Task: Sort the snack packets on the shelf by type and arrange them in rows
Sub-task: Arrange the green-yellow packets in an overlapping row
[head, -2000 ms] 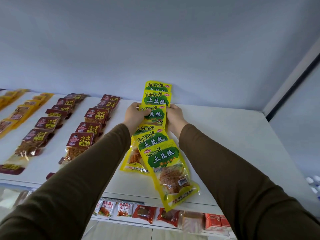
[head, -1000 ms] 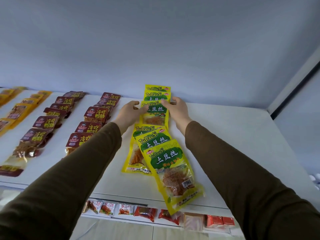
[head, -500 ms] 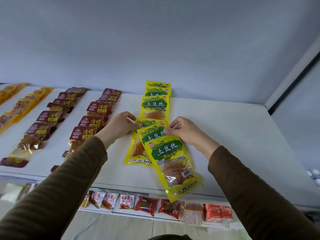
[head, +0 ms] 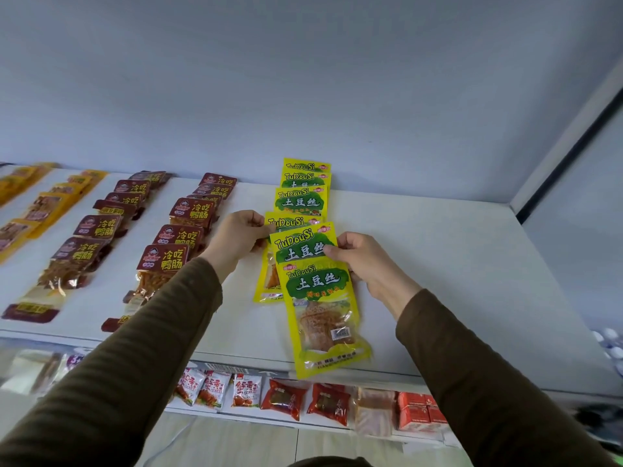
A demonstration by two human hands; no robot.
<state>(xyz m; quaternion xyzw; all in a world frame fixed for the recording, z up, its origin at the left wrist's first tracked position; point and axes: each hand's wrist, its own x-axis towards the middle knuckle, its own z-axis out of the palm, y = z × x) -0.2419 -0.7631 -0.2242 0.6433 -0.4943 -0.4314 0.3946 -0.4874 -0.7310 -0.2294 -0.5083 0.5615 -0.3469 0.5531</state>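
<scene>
A row of yellow-green snack packets runs from the back wall toward the shelf's front edge, overlapping like tiles. Three lie at the back (head: pixel 301 200). My left hand (head: pixel 240 234) pinches the left edge of the fourth yellow packet (head: pixel 286 220). My right hand (head: pixel 362 261) pinches the right edge of the fifth yellow packet (head: pixel 301 246), which lies over it. The nearest yellow packet (head: pixel 322 318) hangs a little over the shelf's front edge. Two rows of dark red packets (head: pixel 183 232) lie to the left.
The white shelf (head: pixel 455 281) has bare surface to the right of the yellow row, up to the side wall. Orange packets (head: pixel 43 207) lie in rows at far left. A lower shelf holds small red and white packets (head: pixel 247 389) and red boxes (head: pixel 421 411).
My hands came back from the third packet near the wall to the fourth and fifth ones nearer me. The back packets now lie closer together.
</scene>
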